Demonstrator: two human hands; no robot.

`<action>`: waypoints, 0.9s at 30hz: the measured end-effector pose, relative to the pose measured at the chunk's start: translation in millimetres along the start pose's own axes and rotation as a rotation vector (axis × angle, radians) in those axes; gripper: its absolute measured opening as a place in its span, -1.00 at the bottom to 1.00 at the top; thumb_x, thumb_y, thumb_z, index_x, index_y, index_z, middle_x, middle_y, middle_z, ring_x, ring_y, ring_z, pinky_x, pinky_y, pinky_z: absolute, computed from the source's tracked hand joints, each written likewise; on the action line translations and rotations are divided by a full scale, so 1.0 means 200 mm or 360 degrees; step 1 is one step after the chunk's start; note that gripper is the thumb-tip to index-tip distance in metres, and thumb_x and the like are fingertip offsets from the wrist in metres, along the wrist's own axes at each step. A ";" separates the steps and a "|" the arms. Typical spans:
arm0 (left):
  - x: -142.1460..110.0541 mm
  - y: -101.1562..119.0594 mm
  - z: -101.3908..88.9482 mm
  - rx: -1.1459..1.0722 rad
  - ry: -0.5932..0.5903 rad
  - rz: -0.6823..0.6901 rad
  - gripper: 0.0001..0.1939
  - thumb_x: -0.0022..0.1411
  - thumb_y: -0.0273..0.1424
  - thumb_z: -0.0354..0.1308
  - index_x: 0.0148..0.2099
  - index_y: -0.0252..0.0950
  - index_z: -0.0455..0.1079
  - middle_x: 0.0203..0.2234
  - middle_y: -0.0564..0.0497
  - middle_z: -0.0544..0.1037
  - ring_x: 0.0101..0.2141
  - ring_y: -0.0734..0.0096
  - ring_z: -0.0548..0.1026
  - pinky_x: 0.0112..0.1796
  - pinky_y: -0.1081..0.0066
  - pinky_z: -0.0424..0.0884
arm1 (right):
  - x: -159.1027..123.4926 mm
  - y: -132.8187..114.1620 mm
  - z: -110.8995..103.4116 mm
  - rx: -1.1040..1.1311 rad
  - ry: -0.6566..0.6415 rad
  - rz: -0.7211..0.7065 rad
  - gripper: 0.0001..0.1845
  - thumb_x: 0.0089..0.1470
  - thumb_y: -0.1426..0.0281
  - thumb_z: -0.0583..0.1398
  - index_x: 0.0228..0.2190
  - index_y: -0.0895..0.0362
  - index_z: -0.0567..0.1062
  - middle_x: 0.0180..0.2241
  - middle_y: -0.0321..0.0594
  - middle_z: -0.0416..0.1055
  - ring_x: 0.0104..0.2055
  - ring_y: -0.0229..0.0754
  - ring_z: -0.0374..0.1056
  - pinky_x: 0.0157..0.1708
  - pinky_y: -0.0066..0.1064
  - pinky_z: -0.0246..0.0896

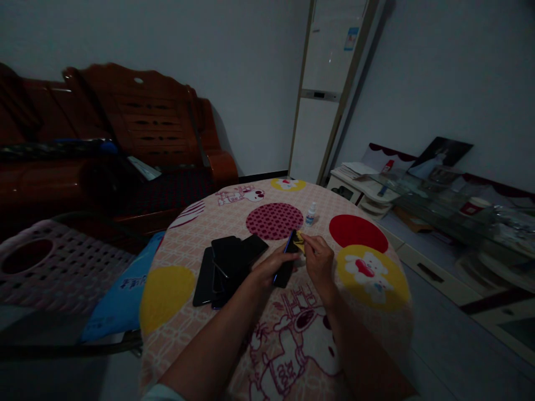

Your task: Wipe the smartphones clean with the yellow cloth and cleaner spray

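Note:
My left hand is closed around a dark smartphone, held tilted above the cloth-covered table. Pinched in my right hand is a small yellow cloth, which touches the upper end of the phone. Just beyond my hands a small white bottle with a blue label stands upright. To the left of my left hand, several dark phones or tablets lie in an overlapping pile. The undersides of my fingers are partly hidden.
A patterned cloth covers the round table. Left are a woven chair, a blue bag and a wooden bench. Behind stands a tall white air conditioner; at right, a cabinet with a glass shelf holds a paper cup.

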State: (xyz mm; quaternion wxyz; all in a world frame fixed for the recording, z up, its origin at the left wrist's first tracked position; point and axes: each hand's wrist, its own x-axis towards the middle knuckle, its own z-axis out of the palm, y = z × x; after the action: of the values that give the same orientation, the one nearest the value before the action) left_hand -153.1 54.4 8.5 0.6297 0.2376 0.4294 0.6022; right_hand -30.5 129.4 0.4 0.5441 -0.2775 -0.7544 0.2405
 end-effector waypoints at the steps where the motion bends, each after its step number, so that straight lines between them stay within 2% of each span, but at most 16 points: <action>1: 0.00 -0.01 0.01 0.0075 -0.0004 0.0038 -0.49 -0.05 -0.54 0.28 0.02 -0.27 0.42 -0.36 0.01 0.51 -0.48 0.49 0.43 -0.43 0.51 0.34 | 0.00 0.00 -0.01 -0.0005 0.0016 0.0007 -0.64 0.11 0.53 0.05 -0.17 0.09 0.58 -0.41 -0.22 0.40 -0.37 -0.26 0.36 -0.35 -0.45 0.27; 5: 0.01 -0.03 0.02 0.0293 0.0023 0.0170 -0.40 -0.08 -0.61 0.19 0.08 -0.26 0.40 -0.40 0.05 0.50 -0.51 0.53 0.36 -0.45 0.54 0.25 | 0.01 -0.01 -0.02 -0.0008 0.0056 -0.0025 -0.64 0.14 0.52 0.05 -0.14 0.10 0.57 -0.39 -0.20 0.41 -0.35 -0.25 0.36 -0.34 -0.45 0.27; 13: 0.03 -0.05 0.00 0.0464 -0.0071 0.0336 -0.40 -0.11 -0.64 0.16 0.05 -0.25 0.42 -0.43 0.07 0.47 -0.51 0.53 0.32 -0.52 0.58 0.17 | 0.00 -0.02 -0.02 -0.0102 -0.0025 -0.0153 -0.64 0.16 0.51 0.05 -0.13 0.04 0.57 -0.37 -0.20 0.38 -0.29 -0.22 0.34 -0.28 -0.40 0.29; 16: 0.04 -0.05 0.00 0.0485 0.0011 0.0441 -0.51 -0.17 -0.69 0.15 -0.12 -0.29 0.48 -0.45 0.06 0.47 -0.47 0.48 0.33 -0.49 0.57 0.20 | -0.01 -0.04 -0.01 -0.0161 -0.0152 -0.0313 -0.62 0.14 0.54 0.05 -0.13 0.03 0.57 -0.39 -0.19 0.37 -0.29 -0.19 0.31 -0.28 -0.38 0.28; 19: 0.05 -0.05 0.00 0.0497 0.0159 0.0434 -0.71 -0.17 -0.70 0.15 -0.34 -0.34 0.47 -0.51 0.06 0.43 -0.47 0.48 0.31 -0.48 0.56 0.19 | -0.02 -0.05 0.01 -0.0177 -0.0264 -0.0453 -0.61 0.13 0.56 0.05 -0.13 0.02 0.56 -0.39 -0.17 0.37 -0.27 -0.16 0.28 -0.28 -0.34 0.27; 21: 0.05 -0.05 0.01 0.0465 0.0172 0.0424 -0.75 -0.17 -0.70 0.16 -0.39 -0.36 0.46 -0.53 0.06 0.42 -0.48 0.48 0.30 -0.48 0.56 0.17 | -0.02 -0.05 0.01 -0.0202 -0.0263 -0.0472 -0.61 0.12 0.56 0.05 -0.13 0.01 0.57 -0.39 -0.17 0.37 -0.27 -0.16 0.27 -0.28 -0.33 0.27; 24: 0.04 -0.03 0.01 0.0467 0.0046 0.0437 -0.61 -0.20 -0.72 0.15 -0.25 -0.35 0.50 -0.47 0.06 0.46 -0.44 0.47 0.32 -0.45 0.57 0.19 | -0.01 -0.04 0.00 -0.0254 -0.0147 -0.0407 -0.61 0.13 0.55 0.05 -0.14 0.01 0.57 -0.39 -0.18 0.37 -0.28 -0.17 0.27 -0.27 -0.33 0.27; 27: 0.02 -0.03 0.01 0.0548 -0.0115 0.0452 -0.36 -0.19 -0.72 0.13 0.02 -0.27 0.45 -0.34 0.05 0.51 -0.40 0.44 0.36 -0.42 0.57 0.23 | 0.01 -0.02 -0.02 -0.0259 -0.0026 -0.0290 -0.63 0.15 0.52 0.05 -0.15 0.03 0.58 -0.40 -0.19 0.37 -0.28 -0.19 0.30 -0.27 -0.37 0.27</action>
State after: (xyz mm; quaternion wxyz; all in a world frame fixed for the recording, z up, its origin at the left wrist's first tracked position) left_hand -148.2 57.9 4.8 0.5037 0.4211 0.4652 0.5938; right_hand -27.3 127.7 6.2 0.5333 -0.2492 -0.7979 0.1302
